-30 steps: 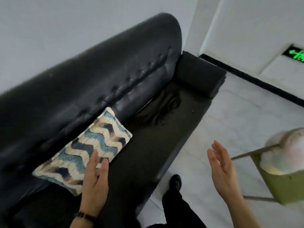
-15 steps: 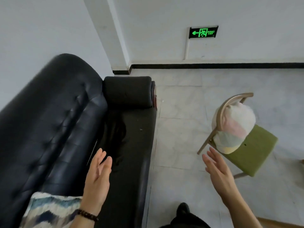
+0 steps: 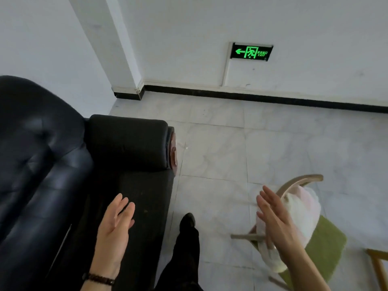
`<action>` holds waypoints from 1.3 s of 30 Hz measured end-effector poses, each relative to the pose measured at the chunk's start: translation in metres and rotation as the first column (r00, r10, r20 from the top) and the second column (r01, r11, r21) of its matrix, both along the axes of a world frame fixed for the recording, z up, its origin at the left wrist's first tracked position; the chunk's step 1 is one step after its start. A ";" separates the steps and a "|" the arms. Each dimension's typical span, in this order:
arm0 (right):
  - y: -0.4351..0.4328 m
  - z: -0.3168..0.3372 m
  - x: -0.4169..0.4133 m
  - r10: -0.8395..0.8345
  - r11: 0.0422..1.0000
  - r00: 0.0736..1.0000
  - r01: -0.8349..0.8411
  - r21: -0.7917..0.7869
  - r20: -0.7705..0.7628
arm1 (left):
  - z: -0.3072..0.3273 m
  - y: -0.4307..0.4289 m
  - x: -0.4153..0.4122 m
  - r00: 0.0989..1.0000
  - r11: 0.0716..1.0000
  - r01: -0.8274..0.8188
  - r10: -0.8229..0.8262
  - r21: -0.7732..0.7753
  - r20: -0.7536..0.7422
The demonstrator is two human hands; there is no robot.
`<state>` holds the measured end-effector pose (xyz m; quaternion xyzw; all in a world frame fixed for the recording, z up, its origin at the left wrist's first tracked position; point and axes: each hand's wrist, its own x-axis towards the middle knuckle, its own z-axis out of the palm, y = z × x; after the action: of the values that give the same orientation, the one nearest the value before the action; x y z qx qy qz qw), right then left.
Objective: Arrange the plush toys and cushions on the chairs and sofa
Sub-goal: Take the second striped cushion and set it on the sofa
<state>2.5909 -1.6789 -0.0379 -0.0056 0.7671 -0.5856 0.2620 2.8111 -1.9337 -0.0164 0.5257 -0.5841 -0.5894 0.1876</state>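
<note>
A black leather sofa (image 3: 48, 185) fills the left side, its padded armrest (image 3: 128, 141) at the far end. My left hand (image 3: 114, 229) hovers flat and empty over the sofa seat, fingers apart. A pastel pink-and-white plush cushion (image 3: 302, 215) leans against the curved back of a chair with a green seat (image 3: 323, 253) at the lower right. My right hand (image 3: 277, 223) is held open in front of that cushion, holding nothing; whether it touches the cushion I cannot tell. The patterned cushion is out of view.
Pale marble floor (image 3: 231, 156) lies between sofa and chair. My dark-trousered leg and shoe (image 3: 188, 223) stand beside the sofa's front edge. A wooden furniture corner (image 3: 378, 263) shows at the far right. A green exit sign (image 3: 251, 52) hangs low on the white wall.
My view has swung right, off the patterned cushion on the sofa, which left the frame. The chair with the plush cushion now sits behind my right hand. Both hands stay open and empty.
</note>
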 end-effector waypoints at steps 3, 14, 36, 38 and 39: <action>-0.022 0.016 -0.077 -0.118 0.992 0.992 0.120 0.047 -0.037 | 0.002 -0.054 -0.109 0.994 0.993 0.113 -0.112 0.026 -0.009; -0.016 0.041 -0.291 -0.618 0.785 0.777 0.616 -0.058 -0.121 | 0.067 -0.102 -0.524 0.736 0.739 0.656 -0.672 -0.154 -0.083; 0.187 0.025 -0.788 -0.868 0.478 0.472 0.879 0.001 -0.154 | 0.041 0.150 -1.154 0.333 0.343 0.930 -0.938 -0.134 -0.095; 0.223 0.035 -0.832 -0.876 0.455 0.454 0.890 0.033 -0.163 | 0.042 0.193 -1.214 0.296 0.308 0.944 -0.949 -0.119 -0.114; 0.243 0.042 -0.851 -0.882 0.438 0.439 0.898 0.044 -0.171 | 0.046 0.218 -1.243 0.273 0.286 0.951 -0.955 -0.117 -0.118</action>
<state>1.7403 -1.4359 0.0040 0.3798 0.7052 -0.5837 -0.1329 1.5684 -1.7162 0.0297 0.0197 -0.7712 -0.6188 -0.1482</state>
